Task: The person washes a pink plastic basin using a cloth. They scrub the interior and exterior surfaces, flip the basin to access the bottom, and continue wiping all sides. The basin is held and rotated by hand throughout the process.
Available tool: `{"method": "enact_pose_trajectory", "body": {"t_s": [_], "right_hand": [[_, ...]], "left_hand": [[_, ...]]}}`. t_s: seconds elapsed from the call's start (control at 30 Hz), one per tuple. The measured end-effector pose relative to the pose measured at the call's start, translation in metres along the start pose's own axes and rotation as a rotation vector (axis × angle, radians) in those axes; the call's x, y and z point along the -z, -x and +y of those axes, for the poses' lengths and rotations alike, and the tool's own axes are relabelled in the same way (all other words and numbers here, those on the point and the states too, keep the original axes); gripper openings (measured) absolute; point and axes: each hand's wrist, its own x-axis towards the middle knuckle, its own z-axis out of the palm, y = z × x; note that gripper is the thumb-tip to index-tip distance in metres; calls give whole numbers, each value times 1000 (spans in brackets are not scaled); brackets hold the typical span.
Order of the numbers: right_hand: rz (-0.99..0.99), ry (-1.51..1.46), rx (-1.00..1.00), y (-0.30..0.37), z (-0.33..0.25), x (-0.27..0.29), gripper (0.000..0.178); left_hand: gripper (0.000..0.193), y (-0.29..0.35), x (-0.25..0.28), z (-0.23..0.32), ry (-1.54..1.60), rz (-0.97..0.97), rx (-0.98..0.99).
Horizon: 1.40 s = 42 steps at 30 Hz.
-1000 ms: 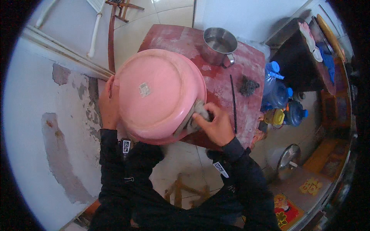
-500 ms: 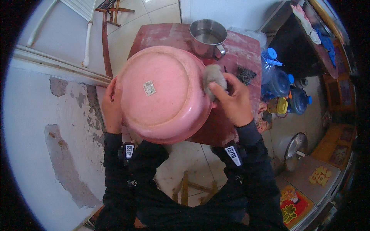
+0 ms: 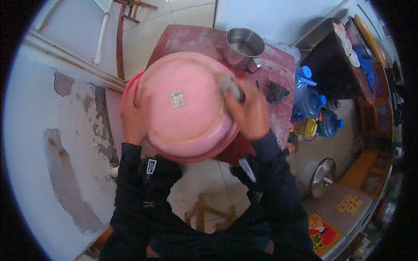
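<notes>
A pink plastic basin (image 3: 187, 117) is tilted bottom up over the near part of the red table, its underside and a small label facing me. My left hand (image 3: 135, 115) grips its left rim, fingers curled around the side. My right hand (image 3: 251, 108), slightly blurred, is closed on a greyish cloth (image 3: 230, 87) and presses it against the basin's right side. Just beyond stands a metal mug (image 3: 244, 45) with a handle. To the right of my right hand lies a dark scouring pad (image 3: 277, 92) on the tabletop.
The red table (image 3: 191, 37) has a worn, whitish top. Large blue-capped water bottles (image 3: 311, 102) and a yellow container (image 3: 310, 127) stand right of it. A metal lid (image 3: 323, 177) leans at lower right. A peeling wall (image 3: 65, 174) rises close on my left.
My right hand with the cloth has moved a little left and in over the basin's side. My left hand has turned inward on the rim, and the basin's tilt has changed slightly.
</notes>
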Motion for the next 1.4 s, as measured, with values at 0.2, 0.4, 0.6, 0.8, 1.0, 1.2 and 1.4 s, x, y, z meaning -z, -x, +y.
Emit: {"method": "enact_pose_trajectory", "body": {"t_s": [0.2,0.4,0.6,0.8,1.0,1.2,1.4], "right_hand": [[-12,67,125,-35,28,-17,27],[-171,-77,-37,91,17,16,27],[-195,-37,0,50,-8,17,28],[-8,97,25,-19,6,1,29],[-182,-62,-38,101,-6,10,27],[-98,32,-30,58,-10,9,27],[33,-3,-80,21,-10,1,27]], "left_hand": [[50,-1,-2,-5,53,11,59],[47,3,3,-2,74,-22,40],[50,0,0,-5,135,-14,62],[51,1,-2,-4,93,17,-17],[52,-1,-4,-4,96,-6,85],[52,0,-3,-6,112,-25,90],[52,-2,-5,-8,153,-23,106]]}}
